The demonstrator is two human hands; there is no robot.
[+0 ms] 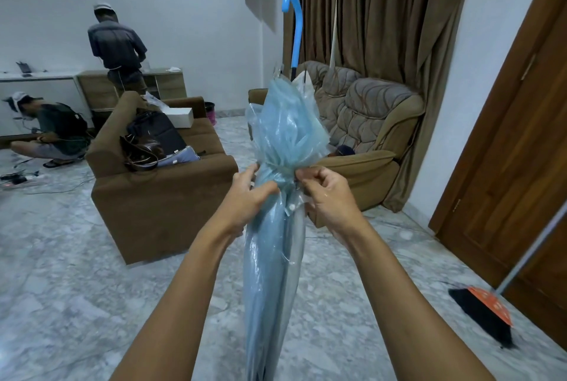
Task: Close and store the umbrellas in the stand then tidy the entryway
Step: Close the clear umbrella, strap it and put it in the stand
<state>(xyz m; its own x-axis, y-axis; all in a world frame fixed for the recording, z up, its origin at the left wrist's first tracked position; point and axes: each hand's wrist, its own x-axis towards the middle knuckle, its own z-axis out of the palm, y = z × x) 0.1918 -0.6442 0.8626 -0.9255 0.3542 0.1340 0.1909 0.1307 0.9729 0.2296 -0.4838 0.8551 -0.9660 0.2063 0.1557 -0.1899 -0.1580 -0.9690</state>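
Observation:
A folded light-blue translucent umbrella (277, 245) stands upright in front of me, its curved blue handle (295, 31) pointing up and its tip out of frame below. My left hand (245, 196) grips the gathered canopy from the left at mid-height. My right hand (325, 193) pinches the canopy's tie strap on the right side, fingers closed on it. Above my hands the canopy fabric bulges loose. No umbrella stand is visible.
A brown sofa (159, 196) loaded with bags sits left of centre, a padded armchair (368, 135) behind the umbrella. A broom (487, 310) leans by the wooden door (521, 166) at right. Two people (116, 49) work at the far left near a low cabinet. The floor is marble.

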